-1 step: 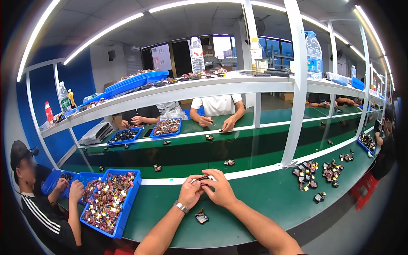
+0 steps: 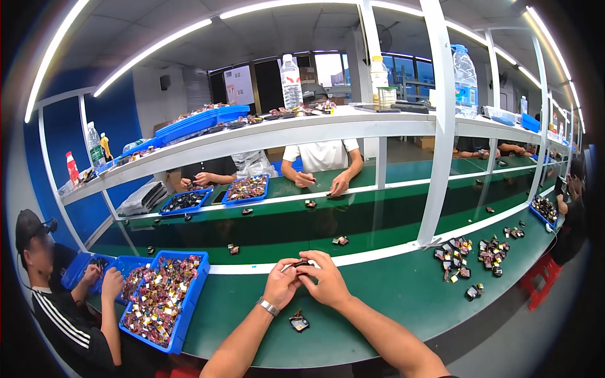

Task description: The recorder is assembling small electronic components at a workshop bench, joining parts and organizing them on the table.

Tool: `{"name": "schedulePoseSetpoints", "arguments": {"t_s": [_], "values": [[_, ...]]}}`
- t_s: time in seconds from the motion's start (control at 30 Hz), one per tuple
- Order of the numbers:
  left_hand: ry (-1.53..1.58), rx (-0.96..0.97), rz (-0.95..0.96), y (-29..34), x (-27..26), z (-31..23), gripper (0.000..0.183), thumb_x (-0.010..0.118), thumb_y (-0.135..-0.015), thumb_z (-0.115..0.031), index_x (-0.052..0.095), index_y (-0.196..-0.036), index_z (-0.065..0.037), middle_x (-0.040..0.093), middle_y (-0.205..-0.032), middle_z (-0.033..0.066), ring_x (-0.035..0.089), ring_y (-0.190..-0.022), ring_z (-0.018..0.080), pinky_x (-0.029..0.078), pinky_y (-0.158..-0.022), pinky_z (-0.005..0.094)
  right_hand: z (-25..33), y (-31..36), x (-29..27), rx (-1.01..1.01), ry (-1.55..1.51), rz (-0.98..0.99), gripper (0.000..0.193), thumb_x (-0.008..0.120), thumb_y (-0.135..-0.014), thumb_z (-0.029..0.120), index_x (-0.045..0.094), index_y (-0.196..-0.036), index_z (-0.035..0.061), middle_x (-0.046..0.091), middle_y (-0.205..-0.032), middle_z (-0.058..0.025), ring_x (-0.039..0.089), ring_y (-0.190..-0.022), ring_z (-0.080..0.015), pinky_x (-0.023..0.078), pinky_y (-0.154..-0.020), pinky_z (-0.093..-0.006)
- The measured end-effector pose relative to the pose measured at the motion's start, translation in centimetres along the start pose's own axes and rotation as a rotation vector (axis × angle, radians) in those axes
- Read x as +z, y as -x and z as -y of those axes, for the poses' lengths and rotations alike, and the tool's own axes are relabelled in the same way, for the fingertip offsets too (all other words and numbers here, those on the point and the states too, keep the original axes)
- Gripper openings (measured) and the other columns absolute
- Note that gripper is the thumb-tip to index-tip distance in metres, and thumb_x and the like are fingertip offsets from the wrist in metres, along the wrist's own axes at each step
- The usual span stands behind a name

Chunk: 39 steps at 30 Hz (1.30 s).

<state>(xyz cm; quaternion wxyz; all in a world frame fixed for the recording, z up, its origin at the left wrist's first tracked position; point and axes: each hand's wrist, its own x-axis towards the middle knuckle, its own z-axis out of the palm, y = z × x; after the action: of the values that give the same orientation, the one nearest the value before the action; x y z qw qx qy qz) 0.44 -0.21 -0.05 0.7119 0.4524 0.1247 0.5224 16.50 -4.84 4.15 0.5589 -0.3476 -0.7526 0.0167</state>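
Over the green bench, my left hand (image 2: 283, 281) and my right hand (image 2: 324, 277) meet at the fingertips. Between them they pinch a small black part (image 2: 304, 264), mostly hidden by the fingers, so its exact kind does not show. On the bench just below my hands lies a small black assembly (image 2: 299, 322) with a pale square face and reddish wires. A metal-band watch is on my left wrist.
At left stands a blue tray (image 2: 203, 268) heaped with wired parts, beside a seated co-worker (image 2: 69, 321). Loose clusters of assemblies (image 2: 454, 258) lie at right. A white post (image 2: 439, 157) and overhead shelf (image 2: 283, 133) frame the belt (image 2: 283, 230), which carries scattered parts.
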Motion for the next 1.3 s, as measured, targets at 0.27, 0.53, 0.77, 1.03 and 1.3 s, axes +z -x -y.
{"name": "schedulePoseSetpoints", "arguments": {"t_s": [0.27,0.53,0.77,1.03,1.3], "values": [[0.020,-0.056,0.016,0.3,0.5,-0.4,0.024,0.058,-0.095,-0.007,0.051,-0.118,-0.008,0.059,-0.125,0.0140,0.061,-0.110,0.0237,0.053,-0.094,0.0428,-0.4,0.3,-0.5,0.058,0.011,-0.018,0.020,0.073,-0.072,0.002,0.072,-0.091,0.0083,0.062,-0.118,-0.0074,0.055,-0.113,-0.0277,0.049,-0.090,-0.0361],[0.033,-0.077,0.006,0.4,-0.1,0.0,0.026,0.060,-0.095,-0.009,0.051,-0.118,-0.007,0.058,-0.127,0.0147,0.061,-0.112,0.0252,0.051,-0.097,0.0446,-0.9,0.4,0.0,0.130,-0.060,0.042,0.018,0.073,-0.073,0.004,0.073,-0.090,0.0098,0.061,-0.120,-0.0067,0.052,-0.116,-0.0272,0.049,-0.090,-0.0376],[-0.010,-0.014,-0.035,0.1,0.7,0.4,0.026,0.061,-0.094,-0.009,0.051,-0.117,-0.007,0.057,-0.130,0.0145,0.060,-0.112,0.0238,0.051,-0.097,0.0442,-2.0,0.2,-0.1,0.186,-0.154,0.066,0.015,0.072,-0.074,0.004,0.072,-0.089,0.0085,0.058,-0.127,-0.0076,0.048,-0.124,-0.0300,0.044,-0.098,-0.0405],[0.020,0.011,-0.017,0.4,0.1,-0.2,0.023,0.059,-0.095,-0.009,0.053,-0.117,-0.010,0.061,-0.124,0.0123,0.062,-0.109,0.0238,0.051,-0.093,0.0417,0.2,-0.3,-0.9,0.045,-0.068,0.086,0.022,0.071,-0.074,0.002,0.068,-0.096,0.0063,0.059,-0.124,-0.0098,0.049,-0.123,-0.0310,0.044,-0.100,-0.0408],[0.051,-0.005,0.007,0.2,0.1,0.0,0.021,0.059,-0.095,-0.010,0.055,-0.116,-0.010,0.062,-0.123,0.0111,0.061,-0.109,0.0220,0.051,-0.093,0.0410,0.0,-0.3,-1.4,-0.035,0.018,-0.010,0.021,0.073,-0.073,0.002,0.067,-0.092,0.0078,0.061,-0.117,-0.0087,0.056,-0.110,-0.0290,0.051,-0.087,-0.0373]]}}
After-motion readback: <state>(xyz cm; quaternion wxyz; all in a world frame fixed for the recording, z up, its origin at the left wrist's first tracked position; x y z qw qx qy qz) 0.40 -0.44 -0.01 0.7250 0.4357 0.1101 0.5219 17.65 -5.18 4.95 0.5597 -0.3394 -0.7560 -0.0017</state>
